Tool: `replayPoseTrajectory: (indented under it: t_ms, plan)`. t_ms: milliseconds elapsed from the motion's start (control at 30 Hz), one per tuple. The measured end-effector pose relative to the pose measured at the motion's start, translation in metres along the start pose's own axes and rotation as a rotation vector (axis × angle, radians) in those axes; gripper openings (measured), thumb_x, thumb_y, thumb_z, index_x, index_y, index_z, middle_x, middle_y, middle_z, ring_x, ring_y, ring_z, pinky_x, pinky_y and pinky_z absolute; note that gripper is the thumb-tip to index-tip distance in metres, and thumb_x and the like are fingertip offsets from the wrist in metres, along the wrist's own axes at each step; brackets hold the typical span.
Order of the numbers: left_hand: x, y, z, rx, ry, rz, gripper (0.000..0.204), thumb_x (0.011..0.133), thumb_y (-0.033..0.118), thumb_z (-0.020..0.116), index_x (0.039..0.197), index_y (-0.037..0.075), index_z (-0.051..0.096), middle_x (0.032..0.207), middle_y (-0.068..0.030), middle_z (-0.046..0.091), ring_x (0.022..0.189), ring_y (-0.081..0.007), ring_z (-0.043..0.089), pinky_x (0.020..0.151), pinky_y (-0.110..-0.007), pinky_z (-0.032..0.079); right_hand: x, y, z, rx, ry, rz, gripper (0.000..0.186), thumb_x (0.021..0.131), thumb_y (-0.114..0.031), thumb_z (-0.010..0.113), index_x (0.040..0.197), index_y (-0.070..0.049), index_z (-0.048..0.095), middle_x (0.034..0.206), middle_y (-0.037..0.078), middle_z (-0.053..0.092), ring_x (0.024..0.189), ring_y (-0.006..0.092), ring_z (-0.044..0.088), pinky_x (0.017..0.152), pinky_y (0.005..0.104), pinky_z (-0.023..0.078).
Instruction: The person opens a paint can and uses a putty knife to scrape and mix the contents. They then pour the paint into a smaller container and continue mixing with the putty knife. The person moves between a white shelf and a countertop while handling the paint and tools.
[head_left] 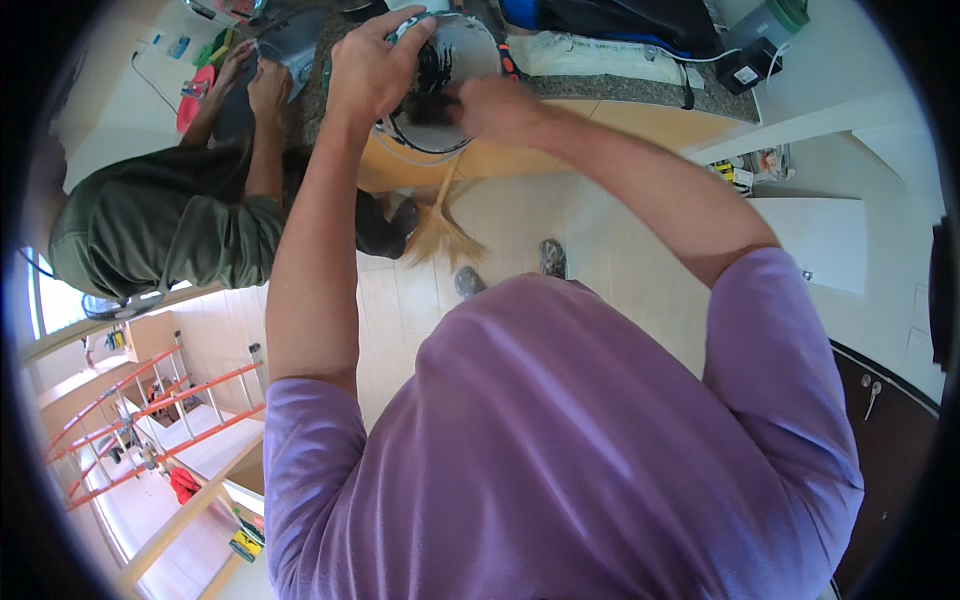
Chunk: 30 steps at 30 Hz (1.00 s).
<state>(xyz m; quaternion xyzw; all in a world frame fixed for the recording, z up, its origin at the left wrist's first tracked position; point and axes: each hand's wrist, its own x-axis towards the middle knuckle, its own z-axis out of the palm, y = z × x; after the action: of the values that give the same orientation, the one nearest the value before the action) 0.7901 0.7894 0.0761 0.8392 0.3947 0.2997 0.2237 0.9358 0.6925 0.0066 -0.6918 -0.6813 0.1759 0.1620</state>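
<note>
A white bucket [478, 48] with black smears on its inner wall is tipped toward me at the counter's front edge. Its thin wire handle hangs below the rim. My left hand [372, 72] is closed over the left side of the rim, thumb toward the opening. Inside the mouth, my right hand [497, 107] is curled and blurred by motion. At its fingers is a dark, smeared wad [432, 108], pressed near the bucket's lower inner wall; its kind is not clear. A tool with a black and orange handle [509, 62] lies just right of the bucket.
On the left, a co-worker in a dark green shirt [170, 215] has both hands [262, 82] over a sink area. A straw broom [440, 230] stands below the counter [620, 90]. A black and blue bag [620, 25] lies at the back right. An orange ladder [160, 415] is at lower left.
</note>
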Motion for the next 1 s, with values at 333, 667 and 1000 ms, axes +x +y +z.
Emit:
replayPoseTrajectory:
  t_ms: [333,667,1000]
  plan:
    - [-0.004,-0.005,0.012,-0.052,0.047,0.116,0.038,0.097,0.041,0.071,0.126,0.017,0.075,0.078,-0.007,0.072,0.072,-0.0108,0.062,0.074,-0.031,0.053,0.008,0.008,0.025,-0.256,0.24,-0.211,0.016,0.088,-0.011,0.061,0.093,-0.004,0.075,0.087,0.017,0.075,0.086,0.036,0.076,0.073,0.0481,0.061]
    - [-0.003,-0.003,0.005,-0.037,0.03,-0.005,0.038,0.097,0.04,0.073,0.125,0.016,0.076,0.074,-0.0053,0.07,0.067,-0.0081,0.058,0.067,-0.028,0.051,0.016,0.0,0.03,0.044,0.145,-0.017,0.02,0.085,-0.011,0.063,0.096,-0.004,0.078,0.088,0.02,0.075,0.088,0.0361,0.076,0.077,0.0478,0.061]
    - [-0.013,-0.02,0.015,-0.023,0.113,0.18,0.038,0.095,0.041,0.074,0.124,0.016,0.076,0.112,-0.0137,0.077,0.101,-0.0237,0.073,0.091,-0.034,0.053,0.007,0.0,-0.006,-0.234,0.095,-0.149,0.023,0.088,-0.013,0.059,0.095,-0.004,0.078,0.09,0.019,0.076,0.089,0.0378,0.076,0.078,0.0488,0.061]
